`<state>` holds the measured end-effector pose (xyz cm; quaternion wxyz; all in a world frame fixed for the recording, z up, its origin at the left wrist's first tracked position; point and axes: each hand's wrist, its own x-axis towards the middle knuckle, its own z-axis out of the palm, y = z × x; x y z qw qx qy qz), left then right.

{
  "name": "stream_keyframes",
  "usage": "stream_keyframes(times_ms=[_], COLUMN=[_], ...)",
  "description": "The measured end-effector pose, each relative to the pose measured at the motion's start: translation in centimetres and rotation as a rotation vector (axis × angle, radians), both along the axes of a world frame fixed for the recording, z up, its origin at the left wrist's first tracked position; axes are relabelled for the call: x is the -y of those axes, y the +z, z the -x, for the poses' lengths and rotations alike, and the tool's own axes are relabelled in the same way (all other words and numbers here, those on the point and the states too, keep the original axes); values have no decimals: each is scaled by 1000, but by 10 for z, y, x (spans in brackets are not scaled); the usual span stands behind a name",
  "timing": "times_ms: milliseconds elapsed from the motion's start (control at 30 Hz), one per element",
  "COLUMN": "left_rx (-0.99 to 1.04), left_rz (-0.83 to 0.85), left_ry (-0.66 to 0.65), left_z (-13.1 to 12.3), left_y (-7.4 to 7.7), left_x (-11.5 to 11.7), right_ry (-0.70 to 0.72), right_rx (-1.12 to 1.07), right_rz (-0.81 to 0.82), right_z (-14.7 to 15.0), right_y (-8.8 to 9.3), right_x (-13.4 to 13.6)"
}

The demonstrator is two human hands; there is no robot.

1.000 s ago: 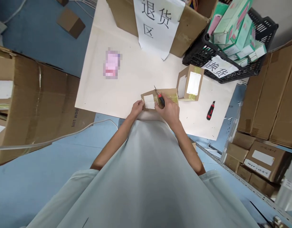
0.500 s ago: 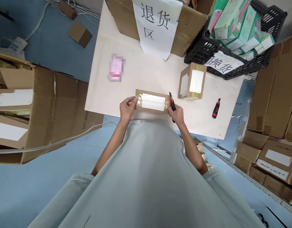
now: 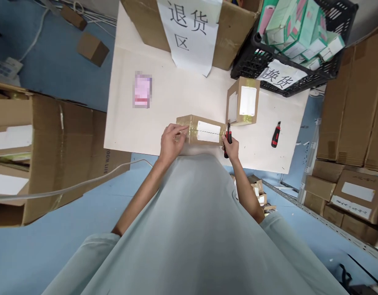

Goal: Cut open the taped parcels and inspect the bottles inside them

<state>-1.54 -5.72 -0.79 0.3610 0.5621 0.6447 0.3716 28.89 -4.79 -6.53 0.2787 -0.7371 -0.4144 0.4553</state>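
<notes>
A small cardboard box (image 3: 209, 131), with white labels and yellowish tape, is at the table's near edge between my hands. My left hand (image 3: 172, 142) is closed at its left end, the index finger lying along the taped face. With my right hand (image 3: 232, 148) I grip a red-and-black utility knife (image 3: 228, 137), its tip pointing away from me, while the thumb side touches the box's right end. Behind the knife stands a second cardboard box (image 3: 248, 100), also labelled. Another utility knife (image 3: 276, 135) lies on the table at the right.
A blurred pink item (image 3: 142, 91) lies on the white table (image 3: 124, 127). At the back are a large carton (image 3: 152, 30) and a black crate (image 3: 247, 61) of green-and-white boxes. An open carton (image 3: 75, 139) stands left; stacked cartons (image 3: 351, 102) line the right.
The box has shifted slightly right and turned, showing more of its left end. My left hand has moved from its corner onto that end. The knife stays in my right hand.
</notes>
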Motion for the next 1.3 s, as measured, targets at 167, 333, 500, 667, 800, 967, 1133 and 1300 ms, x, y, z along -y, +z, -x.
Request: stream_keyframes(times_ms=[167, 333, 500, 667, 800, 967, 1133, 1300], left_rx=[-86, -108, -187, -157, -143, -132, -150, -138], left_rz=[-157, -137, -110, -64, -73, -59, -59, -69], left_ry=[-335, -613, -615, -570, -578, -547, -560, -554], left_z=[-34, -48, -44, -68, -92, -98, -101, -105], left_y=[11, 11, 8, 0, -4, 1, 6, 0], left_x=[-17, -31, -33, -33, -37, -41, -36, -32], right_ry=[-71, 3, 100, 115, 111, 112, 206, 328], right_rx=[38, 9, 32, 126, 115, 165, 304, 479], right_rz=[44, 125, 203, 129, 54, 57, 21, 28], right_z=[-21, -11, 10, -1, -9, -2, 11, 20], right_y=[-11, -22, -25, 7, 52, 101, 125, 131], right_x=[3, -2, -3, 6, 21, 45, 61, 62])
